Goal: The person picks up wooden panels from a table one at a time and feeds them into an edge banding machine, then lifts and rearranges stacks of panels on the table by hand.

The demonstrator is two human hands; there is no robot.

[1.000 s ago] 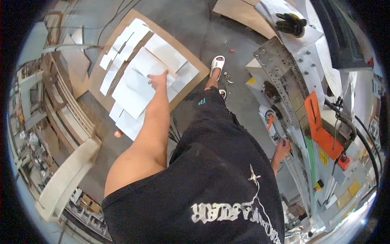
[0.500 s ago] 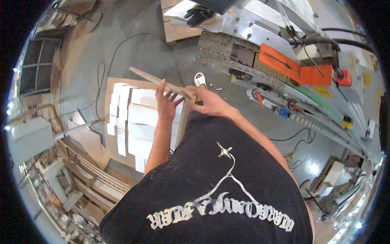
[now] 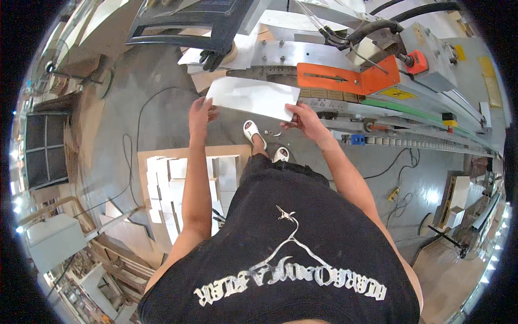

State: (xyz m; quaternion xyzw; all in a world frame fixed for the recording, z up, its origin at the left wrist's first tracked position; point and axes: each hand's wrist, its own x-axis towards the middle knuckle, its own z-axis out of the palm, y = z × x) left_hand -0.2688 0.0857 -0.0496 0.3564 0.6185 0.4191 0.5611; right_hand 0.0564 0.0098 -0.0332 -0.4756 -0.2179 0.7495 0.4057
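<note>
A flat white rectangular board [image 3: 253, 98] is held out in front of me, its broad face up. My left hand [image 3: 202, 112] is closed at its left end, with the fingers partly under the corner. My right hand [image 3: 305, 120] pinches the near right corner, thumb on top. Just beyond the board runs a machine with an orange metal guard [image 3: 329, 74] and a row of brown blocks [image 3: 326, 94]. Below my left forearm, stacks of similar white boards [image 3: 181, 171] lie on a brown sheet [image 3: 237, 150] on the floor.
A dark monitor-like frame [image 3: 216, 32] stands at the far side, with a black glove [image 3: 213, 59] beside it. A red button box [image 3: 416, 62] sits on the machine. Black cables [image 3: 141, 124] cross the floor at left. Wooden pieces [image 3: 121, 227] stand at lower left.
The board has moved forward toward the machine and turned from nearly edge-on to white face up. My hands have moved apart to its two ends, and my body has turned.
</note>
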